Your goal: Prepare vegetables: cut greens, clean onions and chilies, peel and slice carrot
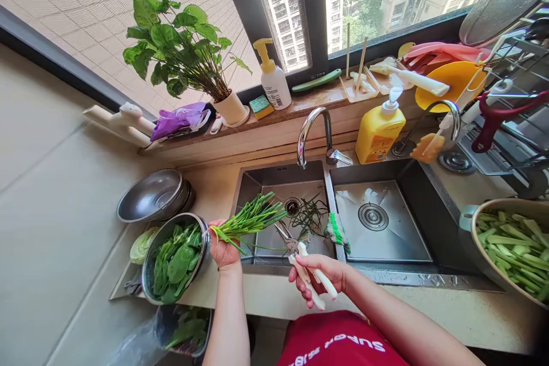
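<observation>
My left hand (223,249) is closed around a bunch of green chives (251,220), held over the left basin of the steel sink (326,194) with the leaf tips pointing right. My right hand (319,277) grips white-handled kitchen scissors (302,266), blades pointing up-left toward the chive tips. Cut green scraps (309,214) lie in the left basin near the drain. A steel bowl of leafy greens (175,260) stands just left of my left hand.
Faucet (311,131) rises behind the sink. Yellow soap bottle (380,128) stands at the back right, an empty steel bowl (152,194) at left, a bowl of cut green stems (514,246) at right. Potted plant (184,51) and dish rack (514,97) line the windowsill.
</observation>
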`<state>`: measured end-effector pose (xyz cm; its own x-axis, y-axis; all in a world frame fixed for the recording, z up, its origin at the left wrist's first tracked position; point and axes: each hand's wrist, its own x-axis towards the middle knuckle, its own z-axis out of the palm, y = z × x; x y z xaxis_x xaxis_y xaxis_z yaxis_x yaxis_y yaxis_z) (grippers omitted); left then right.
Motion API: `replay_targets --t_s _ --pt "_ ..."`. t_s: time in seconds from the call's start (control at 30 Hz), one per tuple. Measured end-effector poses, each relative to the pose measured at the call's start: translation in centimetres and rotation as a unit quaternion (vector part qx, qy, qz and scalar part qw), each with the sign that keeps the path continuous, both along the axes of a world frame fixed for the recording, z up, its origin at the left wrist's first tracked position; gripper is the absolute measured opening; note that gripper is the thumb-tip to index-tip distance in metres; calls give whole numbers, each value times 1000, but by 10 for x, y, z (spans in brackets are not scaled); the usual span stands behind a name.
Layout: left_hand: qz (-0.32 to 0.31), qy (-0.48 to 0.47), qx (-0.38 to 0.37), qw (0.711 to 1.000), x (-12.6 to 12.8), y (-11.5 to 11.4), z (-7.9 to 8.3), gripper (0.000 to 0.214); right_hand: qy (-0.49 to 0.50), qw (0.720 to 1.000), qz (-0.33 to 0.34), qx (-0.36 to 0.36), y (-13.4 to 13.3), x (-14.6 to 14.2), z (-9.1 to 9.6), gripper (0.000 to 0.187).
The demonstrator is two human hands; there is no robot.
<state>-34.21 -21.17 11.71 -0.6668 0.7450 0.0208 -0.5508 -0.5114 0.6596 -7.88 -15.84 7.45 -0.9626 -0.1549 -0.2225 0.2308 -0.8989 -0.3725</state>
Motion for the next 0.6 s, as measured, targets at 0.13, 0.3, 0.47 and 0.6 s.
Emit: replay_targets --t_s 0.13,0.3,0.47,0.6 --pt "-8 -9 9 1000 1 0 -3 10 -31 999 -12 -2 -2 -7 1 49" --pt "5 -37 61 997 -4 1 -5 8 -116 992 -54 18 -14 -10 7 48" --pt "19 -60 105 992 -13 7 -6 5 -59 995 -39 -74 -27 13 12 49" --pt "10 -75 117 990 -10 15 -9 5 -27 996 29 -78 -31 11 18 47"
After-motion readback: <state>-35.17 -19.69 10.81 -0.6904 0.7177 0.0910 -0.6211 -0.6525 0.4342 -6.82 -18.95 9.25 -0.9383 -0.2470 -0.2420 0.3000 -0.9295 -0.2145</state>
